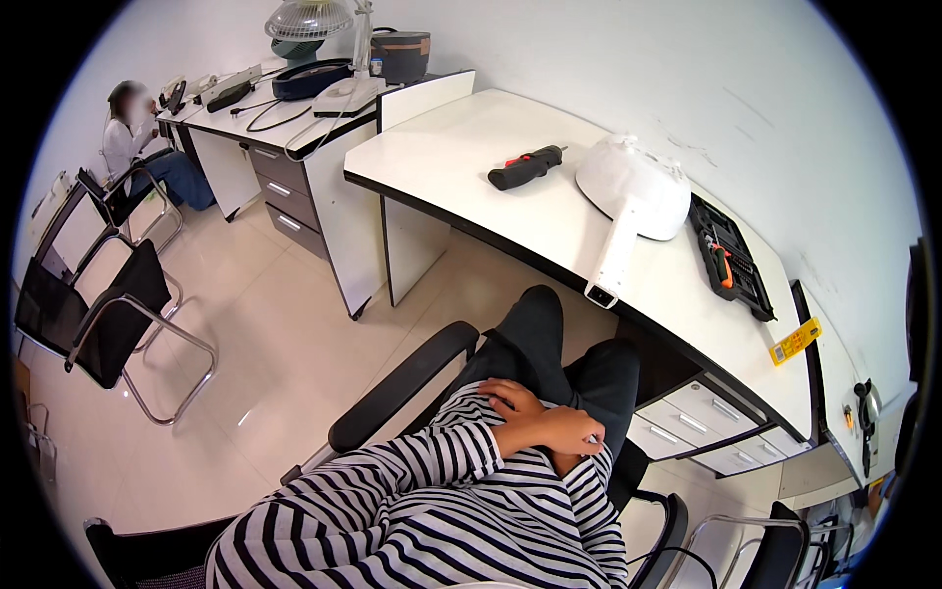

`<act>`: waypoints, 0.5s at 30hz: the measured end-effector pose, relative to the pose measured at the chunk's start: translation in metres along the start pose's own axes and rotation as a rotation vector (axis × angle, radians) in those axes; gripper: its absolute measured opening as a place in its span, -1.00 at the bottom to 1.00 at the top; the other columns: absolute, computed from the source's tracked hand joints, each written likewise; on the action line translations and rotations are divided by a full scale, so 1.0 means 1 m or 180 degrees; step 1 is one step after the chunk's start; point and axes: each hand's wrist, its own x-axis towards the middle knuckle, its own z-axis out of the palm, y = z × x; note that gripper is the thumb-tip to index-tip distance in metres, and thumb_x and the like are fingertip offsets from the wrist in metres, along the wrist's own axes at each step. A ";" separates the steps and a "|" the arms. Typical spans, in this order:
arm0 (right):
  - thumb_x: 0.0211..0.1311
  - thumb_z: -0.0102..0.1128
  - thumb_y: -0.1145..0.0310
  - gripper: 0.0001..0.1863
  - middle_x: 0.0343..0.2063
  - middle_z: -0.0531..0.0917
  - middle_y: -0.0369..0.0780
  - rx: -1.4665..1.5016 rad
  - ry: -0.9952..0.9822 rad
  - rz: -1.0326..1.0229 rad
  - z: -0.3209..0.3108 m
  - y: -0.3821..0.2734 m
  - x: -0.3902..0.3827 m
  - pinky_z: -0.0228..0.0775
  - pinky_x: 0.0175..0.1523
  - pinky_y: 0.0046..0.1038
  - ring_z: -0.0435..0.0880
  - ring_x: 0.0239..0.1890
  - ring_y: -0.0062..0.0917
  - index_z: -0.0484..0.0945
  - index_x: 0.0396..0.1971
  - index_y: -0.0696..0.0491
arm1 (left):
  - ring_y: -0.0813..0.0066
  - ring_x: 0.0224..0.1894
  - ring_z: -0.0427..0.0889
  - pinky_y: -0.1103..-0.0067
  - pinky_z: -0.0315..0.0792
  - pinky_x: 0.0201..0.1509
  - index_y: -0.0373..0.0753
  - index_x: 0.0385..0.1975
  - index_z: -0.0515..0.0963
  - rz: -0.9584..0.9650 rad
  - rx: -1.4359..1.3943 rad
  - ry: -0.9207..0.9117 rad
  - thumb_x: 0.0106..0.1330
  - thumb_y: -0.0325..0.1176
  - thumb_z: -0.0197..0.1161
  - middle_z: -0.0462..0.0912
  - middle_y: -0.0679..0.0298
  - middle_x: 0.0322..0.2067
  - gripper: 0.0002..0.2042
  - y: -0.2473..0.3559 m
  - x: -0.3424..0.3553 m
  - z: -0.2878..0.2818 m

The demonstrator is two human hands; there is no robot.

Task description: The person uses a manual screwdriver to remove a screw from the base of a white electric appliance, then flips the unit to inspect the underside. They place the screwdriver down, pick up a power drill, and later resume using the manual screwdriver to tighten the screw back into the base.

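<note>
My forearms, in black-and-white striped sleeves, cross over my lap. My left hand [572, 430] lies across my right forearm with its fingers curled in, and no object shows in it. Under that arm, my right hand [510, 398] rests on my lap, fingers a little apart and nothing in them. On the white desk [451, 147] in front lies a black and red cordless screwdriver [527, 168]. Beside it sits a white dome-shaped housing [633, 187] with a long arm reaching to the desk edge. Neither hand touches these things.
An open black tool case [731, 257] and a yellow packet [795, 342] lie on the desk's right. A fan [307, 20] and cables stand on the desk at back left. A black chair [123, 314] is at left; a person [128, 137] sits farther off.
</note>
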 end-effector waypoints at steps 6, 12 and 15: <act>0.22 0.03 0.43 -0.72 -0.02 0.53 -0.15 -0.0059 -0.0119 0.0042 -0.001 0.002 -0.001 0.18 0.21 -0.31 0.38 0.15 -0.28 0.50 -0.07 0.10 | 0.30 -0.49 0.62 0.42 0.44 -0.43 -0.14 -0.22 0.56 -0.0013 0.0022 -0.0002 0.21 -0.06 0.09 0.65 0.28 -0.53 -0.68 0.000 0.000 0.000; 0.16 0.04 0.43 -0.72 -0.07 0.55 -0.15 -0.0006 0.0041 -0.0051 0.002 0.003 0.000 0.23 0.18 -0.29 0.42 0.11 -0.25 0.50 -0.10 0.09 | 0.28 -0.45 0.63 0.42 0.45 -0.41 -0.12 -0.20 0.55 -0.0027 0.0025 -0.0062 0.22 -0.05 0.08 0.66 0.28 -0.49 -0.68 0.001 0.000 -0.003; 0.16 0.05 0.41 -0.73 -0.08 0.55 -0.15 -0.0103 0.0091 -0.0083 0.004 0.006 -0.002 0.24 0.16 -0.29 0.43 0.09 -0.25 0.49 -0.12 0.10 | 0.28 -0.40 0.64 0.41 0.46 -0.36 -0.11 -0.22 0.56 -0.0024 -0.0079 -0.0121 0.21 -0.06 0.09 0.67 0.27 -0.46 -0.69 0.002 0.001 -0.002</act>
